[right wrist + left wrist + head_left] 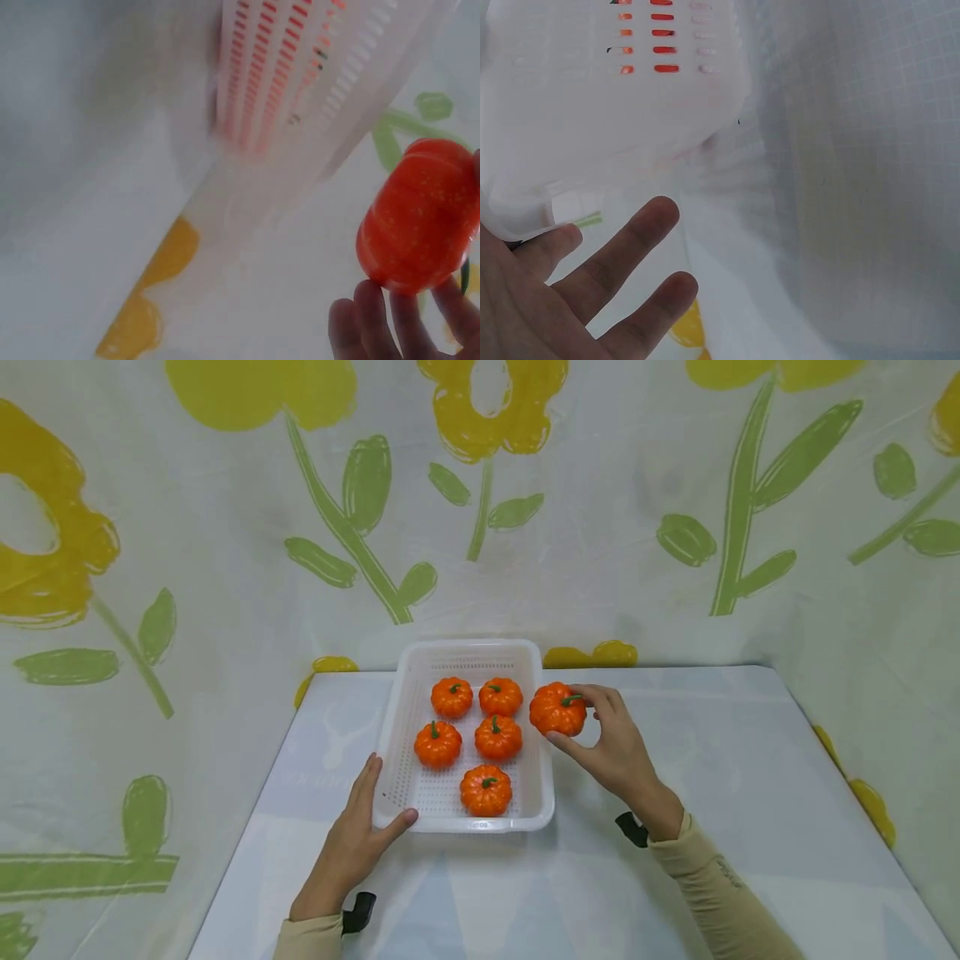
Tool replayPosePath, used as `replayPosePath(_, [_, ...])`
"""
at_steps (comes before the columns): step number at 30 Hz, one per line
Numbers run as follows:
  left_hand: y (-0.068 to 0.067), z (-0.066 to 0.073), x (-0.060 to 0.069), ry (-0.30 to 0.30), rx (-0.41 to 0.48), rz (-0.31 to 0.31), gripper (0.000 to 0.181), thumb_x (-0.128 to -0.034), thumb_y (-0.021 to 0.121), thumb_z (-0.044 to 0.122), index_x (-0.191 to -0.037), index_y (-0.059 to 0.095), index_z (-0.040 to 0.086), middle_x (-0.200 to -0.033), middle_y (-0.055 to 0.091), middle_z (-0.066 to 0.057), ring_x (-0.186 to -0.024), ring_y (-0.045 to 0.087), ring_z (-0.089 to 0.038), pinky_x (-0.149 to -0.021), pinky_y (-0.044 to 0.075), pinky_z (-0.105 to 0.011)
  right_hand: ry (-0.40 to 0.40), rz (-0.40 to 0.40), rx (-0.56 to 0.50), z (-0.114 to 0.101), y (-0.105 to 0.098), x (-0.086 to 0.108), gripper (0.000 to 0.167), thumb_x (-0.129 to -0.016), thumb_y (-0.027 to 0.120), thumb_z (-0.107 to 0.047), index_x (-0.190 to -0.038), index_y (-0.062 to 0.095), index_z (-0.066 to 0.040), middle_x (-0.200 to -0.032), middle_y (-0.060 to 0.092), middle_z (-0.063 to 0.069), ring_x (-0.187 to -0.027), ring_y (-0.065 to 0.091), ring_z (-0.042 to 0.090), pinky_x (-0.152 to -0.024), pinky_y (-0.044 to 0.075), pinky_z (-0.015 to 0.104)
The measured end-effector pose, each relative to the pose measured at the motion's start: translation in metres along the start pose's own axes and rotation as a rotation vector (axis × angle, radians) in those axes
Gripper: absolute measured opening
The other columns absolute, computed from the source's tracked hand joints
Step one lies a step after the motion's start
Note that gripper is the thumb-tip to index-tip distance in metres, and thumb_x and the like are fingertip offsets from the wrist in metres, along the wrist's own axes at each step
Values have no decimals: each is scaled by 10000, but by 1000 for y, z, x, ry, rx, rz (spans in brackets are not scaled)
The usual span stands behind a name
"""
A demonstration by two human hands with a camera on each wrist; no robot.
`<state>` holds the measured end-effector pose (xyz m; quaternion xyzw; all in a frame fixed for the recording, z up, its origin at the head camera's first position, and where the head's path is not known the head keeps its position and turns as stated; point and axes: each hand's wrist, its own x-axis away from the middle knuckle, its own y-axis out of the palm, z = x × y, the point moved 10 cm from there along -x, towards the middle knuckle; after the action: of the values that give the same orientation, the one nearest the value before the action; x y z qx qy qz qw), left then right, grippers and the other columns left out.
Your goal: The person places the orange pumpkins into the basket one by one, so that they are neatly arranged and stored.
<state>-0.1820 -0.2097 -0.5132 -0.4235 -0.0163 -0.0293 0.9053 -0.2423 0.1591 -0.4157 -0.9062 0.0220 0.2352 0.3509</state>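
My right hand pinches a small orange toy pumpkin with a green stem, thumb below and fingers behind it, just beside the basket's right rim. In the right wrist view the same pumpkin sits against the fingertips. A white plastic basket holds several more pumpkins. At its front-left corner rests my left hand, thumb on the front rim and fingers along the left side. The left wrist view shows the left fingers straight and spread beneath the basket's rim.
The basket stands on a pale table near its back edge. Behind and beside the table hangs a white cloth printed with yellow flowers and green leaves. A dark camera mount is on the left wrist, another on the right.
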Motion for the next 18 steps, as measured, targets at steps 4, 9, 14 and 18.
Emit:
replayPosePath(4, [1,1,0,-3,-3,-6,1092,-864,685,646,-1643,5,297,-1708,47,-32,-1497,248,-405,-1079,329,-692,-27,-39,-3,-11,14,-1,753,-803,872,-392,-1427,517,-162,-1377,483,64,-1175,519,209,-917,516,429])
replayPosePath(9, [0,1,0,2,-2,-9,1077,-876,678,633,-1645,10,283,-1709,41,-37,-1504,233,-402,-1092,317,-686,-66,-78,-19,-25,31,1,756,-798,881,-374,-1427,516,-169,-1385,481,49,-1197,534,195,-978,527,428])
replayPosePath(14, [0,1,0,1,6,-9,1071,-879,675,633,-1645,13,284,-1709,43,-36,-1504,233,-403,-1092,318,-686,-80,-121,-38,-35,48,6,752,-797,881,-377,-1425,520,-175,-1377,485,42,-1236,542,216,-1029,507,456])
replayPosePath(18, [1,0,1,-11,4,-16,1077,-875,671,644,-1645,12,281,-1709,41,-37,-1507,228,-399,-1097,315,-681,-98,-151,-34,-41,60,9,739,-805,868,-406,-1408,529,-149,-1369,494,36,-1231,551,211,-1030,509,437])
